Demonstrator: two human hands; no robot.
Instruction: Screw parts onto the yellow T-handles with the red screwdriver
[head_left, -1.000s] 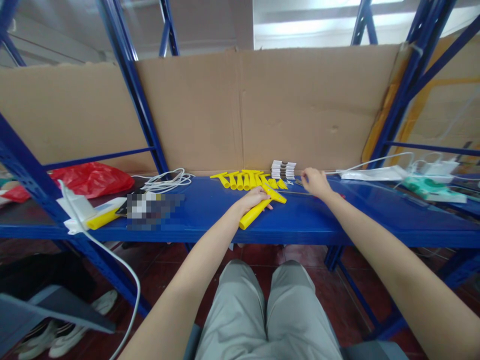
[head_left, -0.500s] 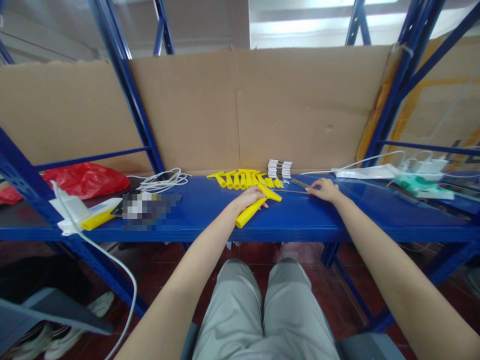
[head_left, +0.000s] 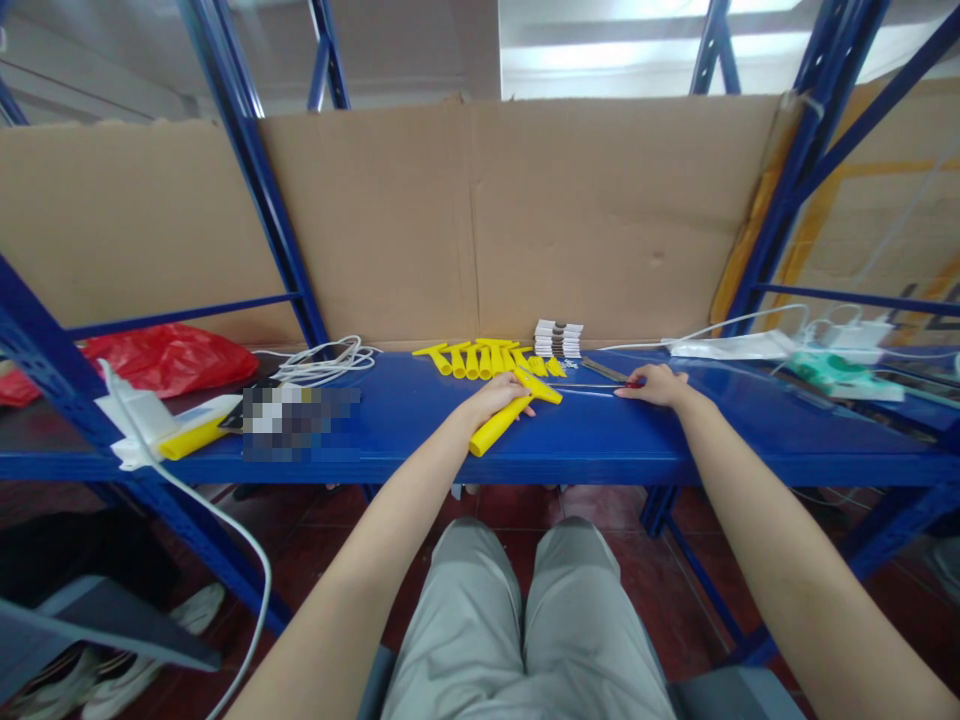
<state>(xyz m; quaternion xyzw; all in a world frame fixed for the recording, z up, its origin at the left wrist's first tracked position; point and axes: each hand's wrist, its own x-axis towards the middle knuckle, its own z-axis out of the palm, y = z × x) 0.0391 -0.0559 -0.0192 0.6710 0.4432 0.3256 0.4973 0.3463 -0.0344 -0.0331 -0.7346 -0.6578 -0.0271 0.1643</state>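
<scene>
My left hand (head_left: 496,398) is closed around a yellow T-shaped plastic handle (head_left: 498,428), tilted just above the blue shelf, its wide tube end toward me. To the right, my right hand (head_left: 654,386) is low over the surface, its fingers closed on what looks like a screwdriver (head_left: 589,386). The long thin metal shaft points left toward the yellow head; a bit of red shows at the fingers, and the rest of the grip is hidden. Behind my hands stands a row of similar yellow handles (head_left: 472,362), with small yellow pieces (head_left: 553,367) at its right end.
Stacked white pieces (head_left: 559,338) stand against the cardboard panel (head_left: 600,220). A flat metal strip (head_left: 602,371) lies behind the right hand. Coiled white cable (head_left: 330,362) and a red bag (head_left: 176,362) are left; a green-and-white item (head_left: 844,377) is right.
My right hand has shifted slightly right, and its fingers have changed their hold on the thin tool; red now shows there. My left hand and the yellow handle stay nearly still.
</scene>
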